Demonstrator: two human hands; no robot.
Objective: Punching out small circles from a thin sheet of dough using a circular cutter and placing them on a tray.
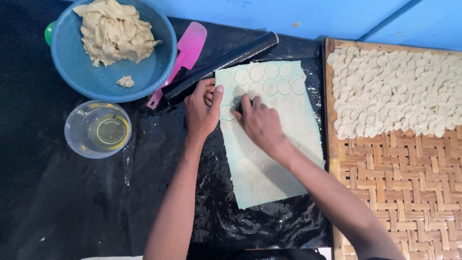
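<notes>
Head view: hands (231, 113) pinching a round cutter (239, 104) on dough sheet (269, 159), rolling pin (219, 65) just beyond.

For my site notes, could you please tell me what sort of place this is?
Probably a home or small food workshop: a rolled dough sheet cut into rounds, a woven tray of dough discs, and a rolling pin.

blue bowl (77, 72) of torn dough scraps (115, 30) at the far left corner, pink spatula (185, 53) just beside. clear glass bowl (97, 129) nearer, holding some liquid. black rolling pin (221, 62) lying aslant. woven bamboo tray (399, 183) at right (far half heaped with small pale dough rounds (399, 91)). black plastic sheet (72, 207) over tabletop.
</notes>
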